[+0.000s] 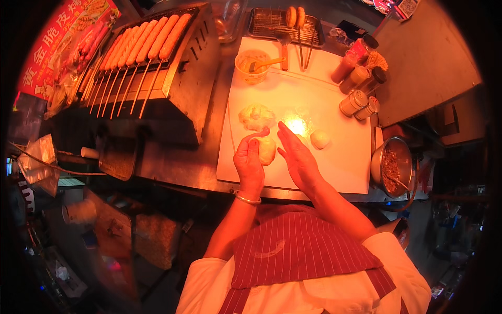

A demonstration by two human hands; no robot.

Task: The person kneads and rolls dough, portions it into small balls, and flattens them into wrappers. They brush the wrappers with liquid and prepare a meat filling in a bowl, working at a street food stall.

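My left hand [248,164] is closed round a piece of pale dough [267,150], its thumb lying against the dough's left side. My right hand [299,161] is held a little to the right of that piece, palm turned inward and fingers stretched out, with nothing in it. Just beyond my left hand, a larger, uneven dough lump [257,116] rests on the white board [334,170]. A small round dough ball [319,139] sits on the board right of my right hand. Bright glare whitens the board beyond my right fingertips.
Sausages on sticks [149,42] lie across a metal grill [191,89] at the left. Farther back are a tub [246,73] with a brush-like tool and a wire rack [264,23]. Sauce bottles [345,67] and shakers [353,102] stand right, beyond a metal bowl of filling [379,162].
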